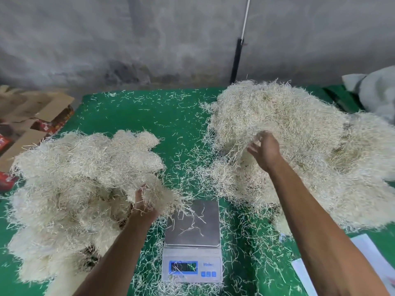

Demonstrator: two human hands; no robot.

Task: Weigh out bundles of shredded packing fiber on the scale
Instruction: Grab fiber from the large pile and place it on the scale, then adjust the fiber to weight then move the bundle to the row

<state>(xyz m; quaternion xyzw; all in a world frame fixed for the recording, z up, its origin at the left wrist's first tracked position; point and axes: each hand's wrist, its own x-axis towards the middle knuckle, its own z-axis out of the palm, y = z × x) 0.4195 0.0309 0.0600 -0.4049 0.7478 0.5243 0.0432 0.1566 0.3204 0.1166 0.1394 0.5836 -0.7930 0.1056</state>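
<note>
A small digital scale with a steel pan stands at the front middle of the green table; only a few loose strands lie on the pan. My left hand grips a bundle of pale shredded fiber just left of and above the pan, at the edge of the left fiber pile. My right hand reaches into the big right fiber pile, fingers spread among the strands.
The green table is strewn with loose strands. Cardboard boxes lie at the far left, white paper sheets at the front right, a grey sack at the back right. A concrete wall stands behind.
</note>
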